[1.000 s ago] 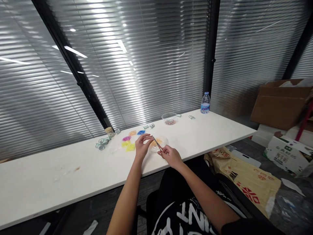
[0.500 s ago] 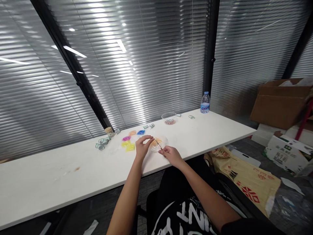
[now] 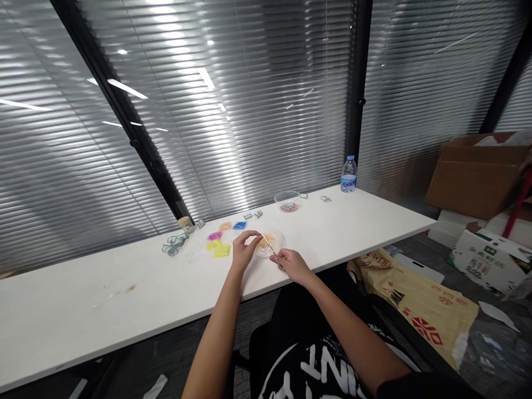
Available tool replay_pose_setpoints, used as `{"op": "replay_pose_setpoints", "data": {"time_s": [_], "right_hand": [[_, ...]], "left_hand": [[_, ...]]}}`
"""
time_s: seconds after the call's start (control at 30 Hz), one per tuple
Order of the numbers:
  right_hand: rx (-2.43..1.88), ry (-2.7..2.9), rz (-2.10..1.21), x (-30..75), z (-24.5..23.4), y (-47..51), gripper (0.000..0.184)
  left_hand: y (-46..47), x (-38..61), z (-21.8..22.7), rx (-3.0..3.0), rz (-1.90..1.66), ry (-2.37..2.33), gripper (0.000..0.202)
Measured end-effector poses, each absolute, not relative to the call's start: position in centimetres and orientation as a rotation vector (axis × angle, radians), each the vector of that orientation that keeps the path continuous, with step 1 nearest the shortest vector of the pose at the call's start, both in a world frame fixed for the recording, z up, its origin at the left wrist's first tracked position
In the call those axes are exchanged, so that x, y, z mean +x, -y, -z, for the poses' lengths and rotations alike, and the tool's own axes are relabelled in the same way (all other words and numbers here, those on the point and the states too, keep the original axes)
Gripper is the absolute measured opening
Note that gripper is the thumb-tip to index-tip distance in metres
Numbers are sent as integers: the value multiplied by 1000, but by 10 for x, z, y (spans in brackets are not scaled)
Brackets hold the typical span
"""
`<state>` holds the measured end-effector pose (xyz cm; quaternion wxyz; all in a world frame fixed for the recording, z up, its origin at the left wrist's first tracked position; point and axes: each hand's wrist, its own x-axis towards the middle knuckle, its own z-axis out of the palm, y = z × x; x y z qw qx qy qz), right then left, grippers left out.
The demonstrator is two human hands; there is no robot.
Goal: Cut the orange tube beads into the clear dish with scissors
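My right hand grips a slim copper-coloured tool near its lower end. Its pale, narrow tip points up and left to the fingertips of my left hand. Thumb and index finger of that hand are pinched together; whatever is between them is too small to make out. Both hands hover over a clear round dish holding small orange-yellow pieces. Left of it lie small packets: yellow, magenta, orange and blue.
A clear bowl with reddish and pale bits stands toward the table's back edge. Rolled green-and-white labels and a cork-topped jar are at the left. A water bottle stands at the far right of the white table.
The tool has turned slightly in my right hand and its tip has come closer to my left fingertips. Both hands otherwise stay nearly in place.
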<state>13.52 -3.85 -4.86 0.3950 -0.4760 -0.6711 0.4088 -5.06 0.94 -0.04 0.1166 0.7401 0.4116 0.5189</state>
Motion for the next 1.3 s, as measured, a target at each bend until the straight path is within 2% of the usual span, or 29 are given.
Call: {"op": "replay_pose_setpoints", "data": {"time_s": [0.43,0.93,1.13,1.3], "right_hand": [[-1164,1648,-1092,135,49,37,29],[-1066,1484,-1165,143,56,31,28],[-1058,1455,-1161,143,53,35,24],[-992,1442,-1187,144,47,41,25]], "left_hand": [[-10,-50,0,2173,-1505,-1261,26],[-26,-59,8,2180,-1645,-1425,28],[-26,-64,4,2213,-1543,-1483,26],[-30,-73,-8,2276,-1305,-1556,27]]}}
